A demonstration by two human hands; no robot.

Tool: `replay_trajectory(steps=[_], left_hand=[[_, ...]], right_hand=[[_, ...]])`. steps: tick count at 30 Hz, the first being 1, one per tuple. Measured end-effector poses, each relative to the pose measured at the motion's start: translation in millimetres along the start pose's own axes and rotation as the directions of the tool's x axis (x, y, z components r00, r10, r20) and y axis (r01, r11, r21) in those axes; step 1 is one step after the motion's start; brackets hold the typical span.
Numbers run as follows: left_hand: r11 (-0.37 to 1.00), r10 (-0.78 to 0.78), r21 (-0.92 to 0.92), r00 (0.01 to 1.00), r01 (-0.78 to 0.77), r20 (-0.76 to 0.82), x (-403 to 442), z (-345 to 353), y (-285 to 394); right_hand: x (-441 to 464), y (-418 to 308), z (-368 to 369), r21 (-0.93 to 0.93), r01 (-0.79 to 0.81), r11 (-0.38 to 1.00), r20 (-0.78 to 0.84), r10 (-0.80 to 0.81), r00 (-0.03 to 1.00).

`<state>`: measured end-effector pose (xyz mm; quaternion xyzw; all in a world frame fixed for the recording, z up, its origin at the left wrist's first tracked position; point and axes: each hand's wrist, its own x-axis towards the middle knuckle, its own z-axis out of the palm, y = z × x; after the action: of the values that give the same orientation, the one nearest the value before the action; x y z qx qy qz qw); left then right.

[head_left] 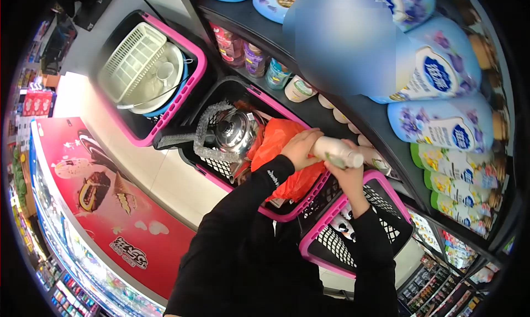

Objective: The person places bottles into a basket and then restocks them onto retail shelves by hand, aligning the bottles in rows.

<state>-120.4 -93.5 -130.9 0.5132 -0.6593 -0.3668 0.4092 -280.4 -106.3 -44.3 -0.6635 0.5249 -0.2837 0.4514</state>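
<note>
A white bottle with a white cap lies tilted between my two hands, above a black basket with a pink rim. My left hand is closed round the bottle's base end. My right hand has its fingers on the bottle's side near the cap. Below my left hand an orange-red plastic bag fills part of the basket. Beside the bag sit a shiny metal pot lid and a bubble-wrapped handle.
Another pink-rimmed basket at the upper left holds a pale green rack and a bowl. A third basket stands at the lower right. Shelves with blue bottles rise at the right. A red freezer stands at the left.
</note>
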Motion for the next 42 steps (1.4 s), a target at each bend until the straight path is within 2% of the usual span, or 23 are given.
replay_trajectory(steps=[2,4,5,6,7,8,9,11,12,14,16,17,18,19,21,25,27,31,33,37,39,40,42], left_hand=[[0.999,-0.022,0.034,0.998,0.024,-0.062,2,9,-15],[0.971,-0.235,0.027,0.97,0.237,-0.06,1,15,-27],[0.968,-0.248,0.021,0.967,0.249,-0.068,3,22,-33],[0.976,-0.208,-0.086,0.975,0.201,-0.084,6,27,-36],[0.971,-0.17,-0.189,0.98,0.148,-0.106,7,29,-39],[0.939,-0.274,-0.208,0.961,0.276,0.039,9,31,-41],[0.936,-0.283,-0.208,0.958,0.284,0.031,14,31,-42],[0.796,-0.433,-0.379,0.882,0.472,0.189,24,30,-43],[0.741,-0.469,-0.403,0.843,0.538,0.264,29,26,-40],[0.777,-0.43,-0.409,0.878,0.479,0.212,28,36,-50],[0.813,-0.385,-0.409,0.909,0.416,0.158,29,52,-65],[0.88,-0.329,-0.336,0.941,0.337,0.08,29,61,-72],[0.933,-0.263,-0.253,0.965,0.256,0.007,31,59,-70],[0.931,-0.266,-0.257,0.964,0.26,0.012,32,57,-68],[0.803,-0.385,-0.435,0.912,0.407,0.143,34,53,-64],[0.843,-0.356,-0.409,0.933,0.348,0.06,37,60,-64],[0.72,-0.409,-0.548,0.898,0.426,0.162,40,58,-62],[0.689,-0.425,-0.567,0.885,0.451,0.188,42,55,-59],[0.694,-0.413,-0.571,0.892,0.438,0.182,43,56,-58],[0.715,-0.412,-0.549,0.895,0.434,0.17,42,60,-54],[0.709,-0.418,-0.565,0.897,0.421,0.143,43,58,-51],[0.712,-0.413,-0.56,0.898,0.424,0.154,43,54,-48],[0.69,-0.484,-0.495,0.845,0.528,0.227,45,47,-44]], right_hand=[[14,32,6,0.03,-0.037,0.999,-0.078,0.039,0.996],[29,57,10,-0.006,-0.069,0.998,-0.07,0.069,0.995],[36,69,12,-0.04,-0.096,0.995,-0.069,0.094,0.993],[46,74,19,0.007,-0.013,1.0,-0.114,0.013,0.993],[53,78,20,0.008,-0.015,1.0,-0.098,0.016,0.995],[60,82,20,-0.011,-0.024,1.0,-0.087,0.023,0.996],[67,79,22,-0.031,-0.032,0.999,-0.079,0.03,0.996],[78,80,28,-0.041,0.009,0.999,-0.102,-0.013,0.995],[84,84,28,-0.084,0.0,0.996,-0.081,-0.007,0.997],[92,98,27,-0.144,-0.071,0.987,-0.075,0.06,0.995],[99,74,34,-0.121,-0.044,0.992,-0.118,0.03,0.993],[101,62,35,-0.098,-0.018,0.995,-0.164,0.002,0.987],[103,60,33,-0.142,-0.079,0.987,-0.124,0.062,0.99],[105,64,33,-0.144,-0.086,0.986,-0.125,0.068,0.99],[109,70,32,-0.167,-0.018,0.986,-0.098,0.002,0.995],[109,71,32,-0.129,-0.099,0.987,-0.057,0.092,0.994],[107,78,33,0.053,-0.162,0.985,-0.043,0.164,0.985],[107,93,30,0.102,-0.168,0.98,0.011,0.168,0.986],[108,97,28,0.025,-0.099,0.995,0.007,0.099,0.995],[108,105,22,0.048,-0.098,0.994,0.039,0.096,0.995],[111,105,20,-0.106,-0.124,0.987,0.067,0.132,0.989],[111,103,19,-0.102,-0.13,0.986,0.055,0.136,0.989],[110,98,19,-0.131,-0.239,0.962,0.092,0.252,0.963]])
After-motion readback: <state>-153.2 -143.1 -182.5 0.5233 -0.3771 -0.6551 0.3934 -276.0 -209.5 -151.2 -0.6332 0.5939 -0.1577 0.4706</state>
